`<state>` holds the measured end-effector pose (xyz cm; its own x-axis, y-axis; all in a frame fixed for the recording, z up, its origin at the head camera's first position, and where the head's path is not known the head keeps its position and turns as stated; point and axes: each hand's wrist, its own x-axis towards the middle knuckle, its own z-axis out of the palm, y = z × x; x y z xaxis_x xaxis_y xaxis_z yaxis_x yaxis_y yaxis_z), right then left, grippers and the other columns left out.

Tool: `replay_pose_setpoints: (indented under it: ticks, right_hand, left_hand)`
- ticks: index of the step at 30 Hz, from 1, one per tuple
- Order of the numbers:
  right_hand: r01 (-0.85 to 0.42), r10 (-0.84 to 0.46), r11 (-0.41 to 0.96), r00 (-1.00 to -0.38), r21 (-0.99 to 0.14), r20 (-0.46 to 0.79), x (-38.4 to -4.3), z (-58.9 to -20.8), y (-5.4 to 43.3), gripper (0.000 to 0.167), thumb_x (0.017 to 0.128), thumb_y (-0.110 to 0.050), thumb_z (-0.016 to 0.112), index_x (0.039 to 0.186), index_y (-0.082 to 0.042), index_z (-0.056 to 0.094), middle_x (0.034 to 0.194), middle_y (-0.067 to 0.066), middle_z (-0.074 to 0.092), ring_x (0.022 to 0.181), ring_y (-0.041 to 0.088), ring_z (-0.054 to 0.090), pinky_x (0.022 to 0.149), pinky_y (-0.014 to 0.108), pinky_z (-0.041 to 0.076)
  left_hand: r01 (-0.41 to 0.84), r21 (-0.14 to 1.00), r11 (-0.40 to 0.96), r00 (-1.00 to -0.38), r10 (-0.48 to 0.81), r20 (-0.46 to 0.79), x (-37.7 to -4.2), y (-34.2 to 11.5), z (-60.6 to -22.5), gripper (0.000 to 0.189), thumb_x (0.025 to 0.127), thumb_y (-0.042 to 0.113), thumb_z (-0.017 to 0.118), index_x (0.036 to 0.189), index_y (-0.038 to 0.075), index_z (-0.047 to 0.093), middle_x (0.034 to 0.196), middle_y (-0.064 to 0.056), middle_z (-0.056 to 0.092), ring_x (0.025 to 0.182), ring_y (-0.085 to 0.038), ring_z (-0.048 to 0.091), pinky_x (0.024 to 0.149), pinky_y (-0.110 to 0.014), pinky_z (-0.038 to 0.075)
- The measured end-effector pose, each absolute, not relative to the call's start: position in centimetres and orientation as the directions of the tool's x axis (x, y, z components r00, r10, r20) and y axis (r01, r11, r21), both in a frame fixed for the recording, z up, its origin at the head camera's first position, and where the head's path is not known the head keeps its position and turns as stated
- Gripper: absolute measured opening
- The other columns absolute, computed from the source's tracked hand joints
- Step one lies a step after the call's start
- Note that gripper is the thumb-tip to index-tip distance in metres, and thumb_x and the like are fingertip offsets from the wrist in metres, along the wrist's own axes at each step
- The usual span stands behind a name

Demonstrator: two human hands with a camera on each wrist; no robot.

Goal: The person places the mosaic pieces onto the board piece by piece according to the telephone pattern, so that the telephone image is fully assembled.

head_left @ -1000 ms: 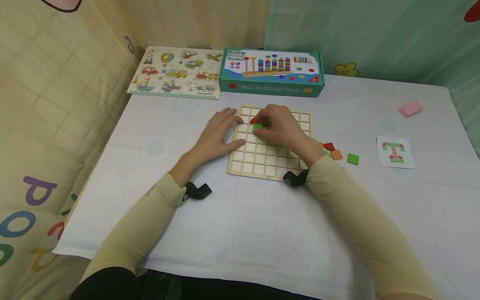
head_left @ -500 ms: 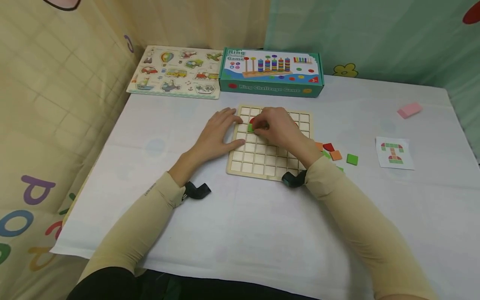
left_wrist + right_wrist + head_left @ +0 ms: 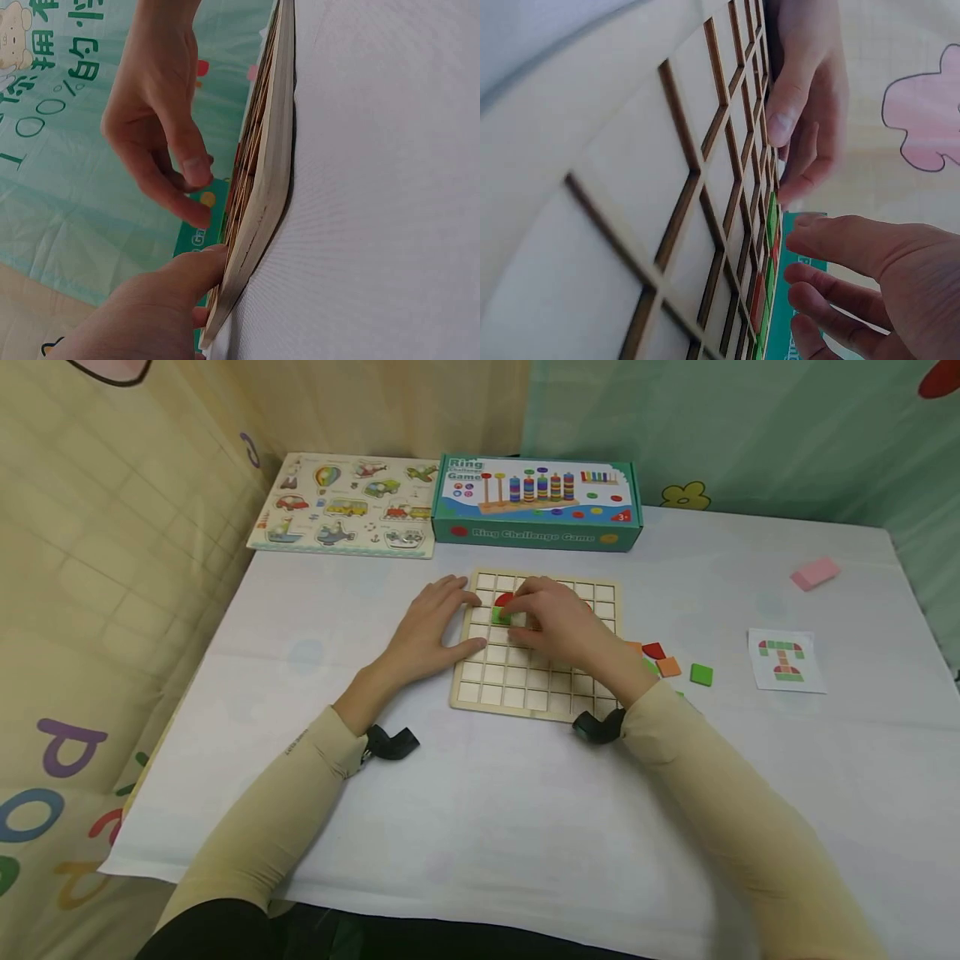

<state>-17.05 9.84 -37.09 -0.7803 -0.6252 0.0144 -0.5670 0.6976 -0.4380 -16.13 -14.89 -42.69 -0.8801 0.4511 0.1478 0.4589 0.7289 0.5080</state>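
A wooden grid board (image 3: 491, 695) lies on the white table. My left hand (image 3: 427, 631) rests at its left edge, fingers spread, thumb on the rim. Over the upper part of the board is my right hand (image 3: 562, 622). Its thumb and fingers stand apart with nothing between them in the right wrist view. Just left of its fingertips, a green square tile (image 3: 498, 617) lies in a cell, below a red curved-edge tile (image 3: 504, 599). Green tiles (image 3: 772, 217) and a red tile (image 3: 757, 300) show along the grid from the right wrist; the hand covers part of that row in the head view.
Loose tiles lie right of the board: a red one (image 3: 653, 651), an orange one (image 3: 668, 667), a green one (image 3: 701, 674) and others. Farther right are a pattern card (image 3: 787, 661) and a pink block (image 3: 815, 574). Behind stand a picture puzzle (image 3: 345, 510) and a game box (image 3: 536, 503).
My right hand has let go of the green tile, which now lies in a cell below the red one. Its fingers have spread apart. The left hand stays at the board's edge.
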Motion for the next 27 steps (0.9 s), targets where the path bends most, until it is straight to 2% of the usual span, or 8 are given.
replay_pose_setpoints:
  ticks: [3,10,18,27]
  right_hand:
    - [-0.531,-0.593,0.698,-0.805,-0.48,0.027,-16.6,-36.9,11.6,0.027,0.098,-0.018,0.077,0.122,-0.007,0.078,0.12,0.012,0.069,0.099,0.028,0.063,0.09,0.043,0.055]
    - [-0.415,-0.489,0.74,-0.873,-0.53,0.001,-15.5,-36.8,18.0,0.028,0.097,-0.015,0.076,0.123,-0.006,0.076,0.118,0.014,0.07,0.103,0.03,0.063,0.092,0.049,0.058]
    - [-0.207,-0.299,0.806,-0.951,-0.554,-0.08,-13.5,-36.8,24.5,0.033,0.096,-0.025,0.079,0.125,-0.01,0.076,0.117,0.015,0.07,0.108,0.035,0.064,0.093,0.054,0.056]
    - [-0.25,-0.344,0.806,-0.936,-0.537,-0.08,-13.6,-37.9,24.6,0.027,0.09,-0.017,0.085,0.115,-0.007,0.08,0.112,0.014,0.075,0.105,0.031,0.06,0.09,0.047,0.05]
  left_hand:
    - [0.458,0.506,0.731,-0.881,0.449,0.148,-16.1,-14.9,-42.7,0.055,0.096,0.048,0.072,0.137,0.015,0.057,0.169,-0.013,0.037,0.162,-0.029,0.021,0.135,-0.048,0.008]
    - [0.454,0.503,0.736,-0.883,0.447,0.142,-16.1,-14.7,-42.7,0.055,0.096,0.048,0.072,0.137,0.015,0.057,0.169,-0.012,0.036,0.162,-0.029,0.021,0.135,-0.046,0.007]
    - [0.457,0.503,0.734,-0.88,0.454,0.137,-16.1,-14.6,-42.5,0.055,0.096,0.049,0.071,0.138,0.015,0.057,0.169,-0.012,0.037,0.162,-0.029,0.021,0.135,-0.047,0.007]
    - [0.461,0.503,0.731,-0.88,0.451,0.151,-16.1,-14.8,-42.8,0.055,0.096,0.048,0.072,0.136,0.015,0.057,0.168,-0.013,0.037,0.162,-0.03,0.022,0.135,-0.048,0.008]
